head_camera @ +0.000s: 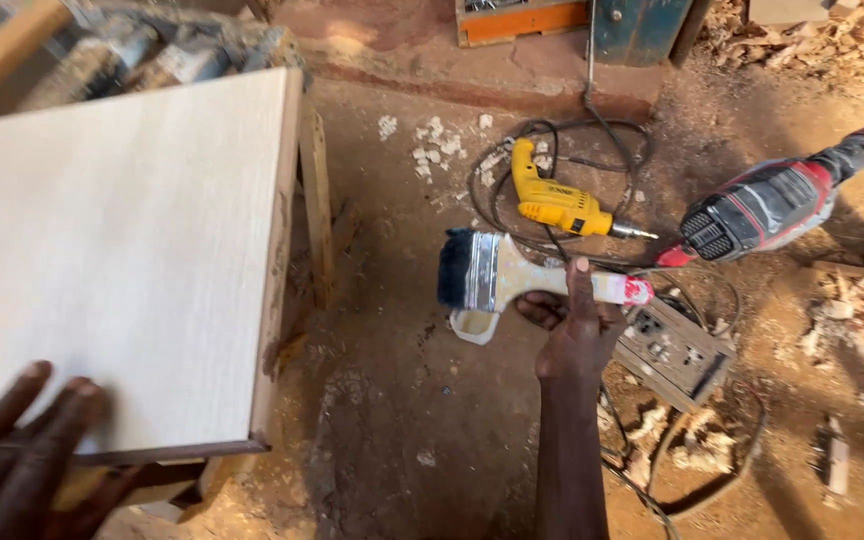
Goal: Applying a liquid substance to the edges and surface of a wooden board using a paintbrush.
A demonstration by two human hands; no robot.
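Pale wood makes up the board (pixel 122 250) that fills the left half of the frame, its smooth face up and its rough glued edge turned toward the centre. At the lower left corner the left hand (pixel 12 450) lies flat on the board's near edge, fingers spread and closed on nothing.

Right of centre, the right hand (pixel 577 335) reaches out over the dirt floor (pixel 392 420) with its grip clamped on the pale handle of a wide paintbrush (pixel 512 278). The brush lies level, its dark bristles pointing toward the board and the red-tipped handle end sticking out to the right past the thumb. Just under the brush's metal band sits a small white cup-like container (pixel 474 325); what is in it cannot be made out.

Above the brush, a yellow electric drill (pixel 555 203) lies on the floor inside loops of black cable (pixel 512 160). At the upper right lies a red and black power tool (pixel 777 200). Just right of the right hand sits a grey socket box (pixel 677 355) on the ground, with wood shavings (pixel 852 300) scattered about it.
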